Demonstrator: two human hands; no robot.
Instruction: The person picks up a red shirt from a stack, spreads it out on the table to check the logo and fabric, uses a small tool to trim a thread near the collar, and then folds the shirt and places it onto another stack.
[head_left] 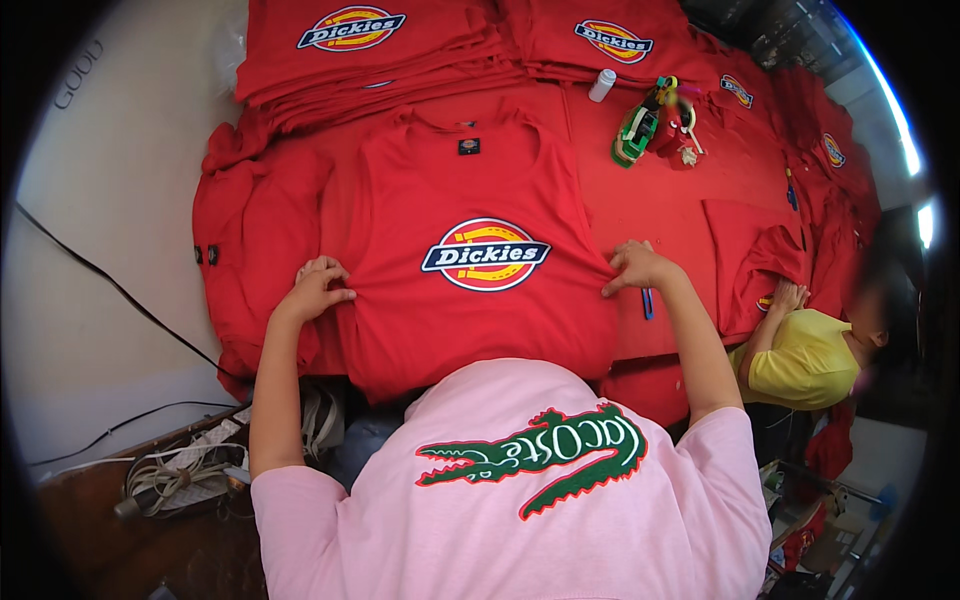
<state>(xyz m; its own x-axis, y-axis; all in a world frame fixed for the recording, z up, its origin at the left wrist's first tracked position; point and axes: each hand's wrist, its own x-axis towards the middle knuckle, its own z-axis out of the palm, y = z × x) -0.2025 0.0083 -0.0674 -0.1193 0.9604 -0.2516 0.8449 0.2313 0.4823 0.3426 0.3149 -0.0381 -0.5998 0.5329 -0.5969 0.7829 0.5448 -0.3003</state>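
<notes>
A red T-shirt [450, 190] with an oval printed logo on its chest lies flat, face up, on a table covered in red fabric. My left hand [315, 287] pinches the shirt's left side edge. At the shirt's right side edge, my right hand [635, 266] grips the cloth, fingers curled into a fold. Both forearms reach up from my pink shirt at the bottom of the view.
Stacks of folded red shirts [360, 50] lie along the far edge. A green tape dispenser [635, 135], a small white bottle [602, 85] and a blue pen [648, 303] sit to the right. A person in yellow [805, 355] handles another red shirt. Cables [120, 290] cross the floor at left.
</notes>
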